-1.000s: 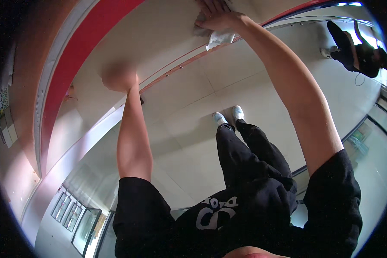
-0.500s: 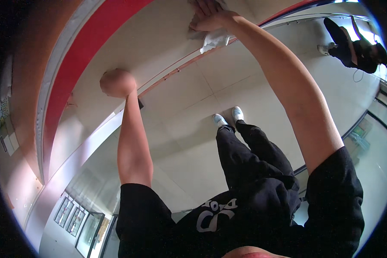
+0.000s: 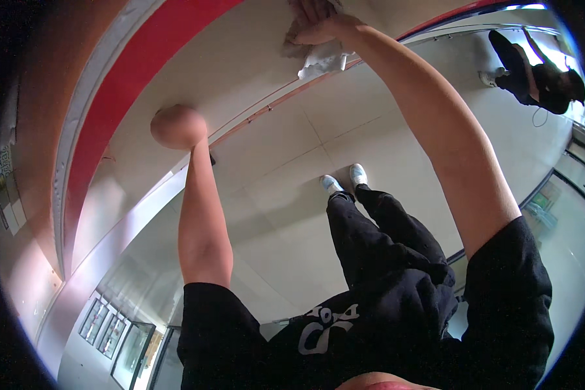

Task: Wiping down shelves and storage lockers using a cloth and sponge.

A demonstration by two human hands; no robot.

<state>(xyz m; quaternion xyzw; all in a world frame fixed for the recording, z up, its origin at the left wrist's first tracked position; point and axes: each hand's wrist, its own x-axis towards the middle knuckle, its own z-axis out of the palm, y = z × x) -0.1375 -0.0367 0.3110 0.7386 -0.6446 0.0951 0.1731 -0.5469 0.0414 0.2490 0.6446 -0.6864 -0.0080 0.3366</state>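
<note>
At the top of the view my right hand (image 3: 318, 25) presses a crumpled, pale, thin cloth (image 3: 324, 64) against a smooth beige surface (image 3: 234, 71). Its fingers curl over the cloth, whose loose end hangs past the wrist side toward the surface's edge. On the same surface, farther left, rests my left hand (image 3: 179, 127). It is a smooth, blurred round shape, so its fingers do not show. No object is visible beside it.
A red band (image 3: 120, 91) with a pale rim curves along the left. Below the surface edge lies a tiled floor (image 3: 286, 162), where my shoes (image 3: 344, 179) stand. A person in dark clothes (image 3: 539, 75) appears at upper right. Glass doors (image 3: 135, 354) stand at lower left.
My right hand and the cloth have shifted very slightly to the left. The left hand stays in place on the surface.
</note>
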